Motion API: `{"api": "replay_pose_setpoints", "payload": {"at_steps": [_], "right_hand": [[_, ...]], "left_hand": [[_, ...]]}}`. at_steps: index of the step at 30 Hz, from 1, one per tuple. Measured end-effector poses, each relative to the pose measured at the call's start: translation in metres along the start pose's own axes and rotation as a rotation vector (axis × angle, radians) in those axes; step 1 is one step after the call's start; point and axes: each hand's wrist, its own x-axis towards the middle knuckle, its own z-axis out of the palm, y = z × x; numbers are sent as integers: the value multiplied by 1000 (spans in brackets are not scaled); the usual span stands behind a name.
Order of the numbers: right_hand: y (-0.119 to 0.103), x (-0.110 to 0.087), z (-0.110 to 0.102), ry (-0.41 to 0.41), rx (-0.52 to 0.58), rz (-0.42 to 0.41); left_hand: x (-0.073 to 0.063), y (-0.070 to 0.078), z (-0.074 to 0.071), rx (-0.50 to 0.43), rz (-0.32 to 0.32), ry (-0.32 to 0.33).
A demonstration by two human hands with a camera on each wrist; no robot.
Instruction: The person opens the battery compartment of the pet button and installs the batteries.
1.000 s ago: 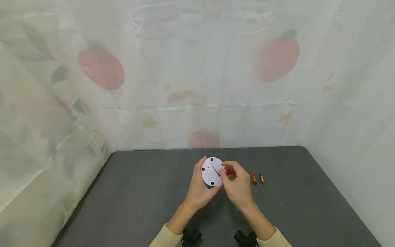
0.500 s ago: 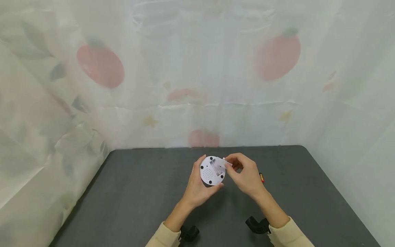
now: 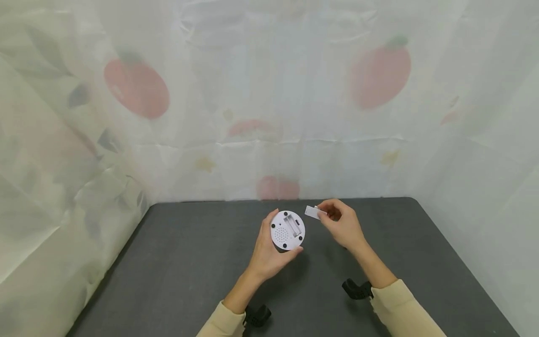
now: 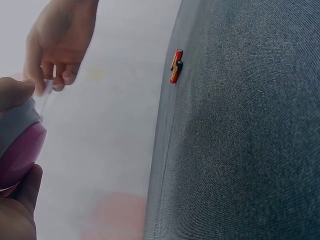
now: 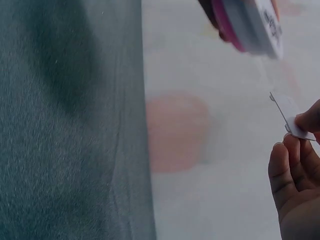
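Note:
My left hand (image 3: 266, 255) grips a round white device (image 3: 281, 235) by its rim, its underside turned up. That underside has black feet, a patch of small holes and an uncovered battery compartment (image 3: 293, 225) with nothing in it. A pink part of the device (image 4: 25, 152) shows in the left wrist view. To the right, my right hand (image 3: 343, 227) pinches a flat white battery cover (image 3: 313, 212) between thumb and fingers, apart from the device. In the right wrist view, small tabs stand on the edge of the cover (image 5: 287, 112).
Two red and black batteries (image 4: 176, 66) lie on the dark table (image 3: 202, 262); the right arm mostly hides them in the head view. A pale printed curtain (image 3: 210, 93) hangs behind the table. Black wrist mounts (image 3: 258, 316) sit under both wrists.
My right hand has lifted the battery cover off the device and carried it up and to the right, baring the compartment. The left hand with the device has shifted slightly left.

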Motion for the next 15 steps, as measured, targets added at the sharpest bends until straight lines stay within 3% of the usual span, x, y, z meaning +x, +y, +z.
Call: {"api": "replay_pose_setpoints", "payload": {"at_steps": [15], "right_hand": [[38, 15, 6, -94, 71, 173]], "left_hand": [[-1, 0, -1, 2, -10, -14]]}}
